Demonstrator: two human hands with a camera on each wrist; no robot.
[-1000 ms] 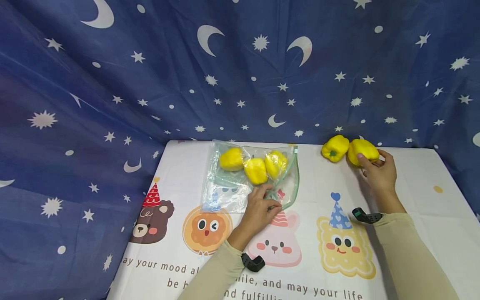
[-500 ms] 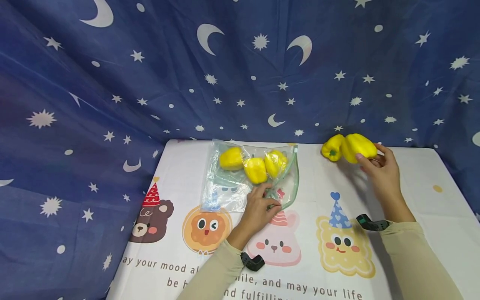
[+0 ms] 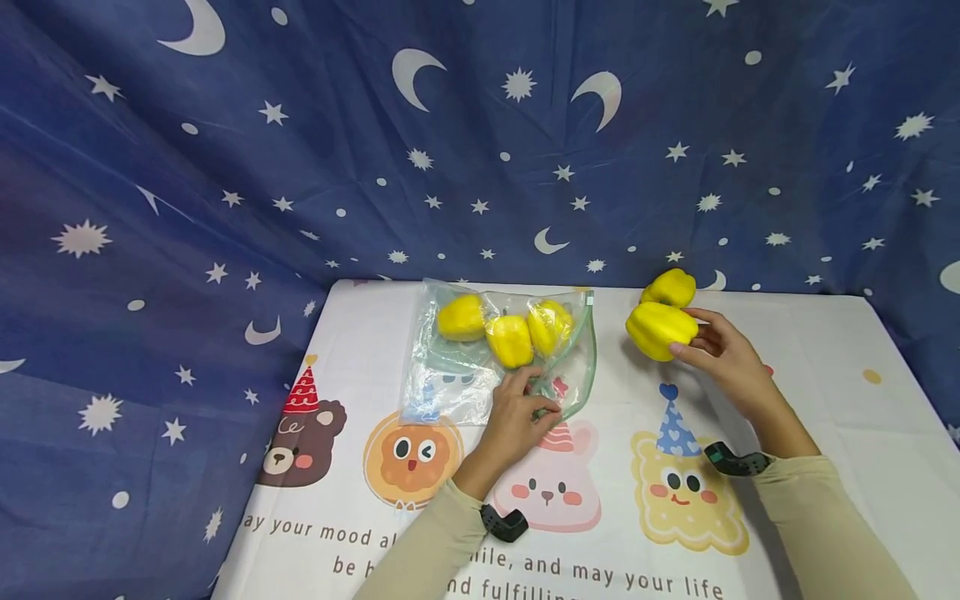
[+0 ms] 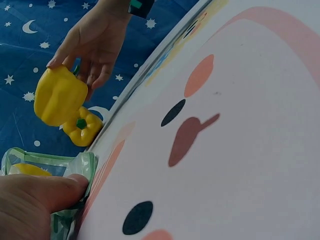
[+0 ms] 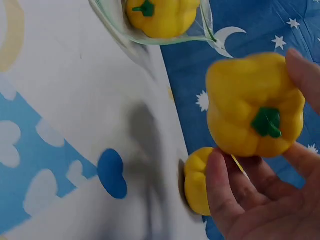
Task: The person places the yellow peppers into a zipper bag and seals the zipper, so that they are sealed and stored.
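My right hand (image 3: 723, 362) holds a yellow bell pepper (image 3: 660, 331) by its stem end, thumb on one side and fingers on the other. In the right wrist view the green stem of this held pepper (image 5: 250, 105) faces the palm. Just behind it, a second yellow pepper (image 3: 672, 287) rests on the table by the curtain. A clear zip bag (image 3: 450, 392) with a green edge lies flat left of them, with three yellow peppers (image 3: 510, 340) inside. My left hand (image 3: 517, 421) pinches the bag's rim near its open side; the left wrist view shows the thumb (image 4: 65, 192) over that rim.
A white tablecloth (image 3: 615, 433) printed with cartoon figures and lettering covers the table. Behind and to the left hangs a dark blue curtain (image 3: 480, 125) with moons and stars, meeting the table's back edge.
My right hand has lifted the pepper off its place beside the other one and carried it left and towards me. The left hand and the bag have stayed put.
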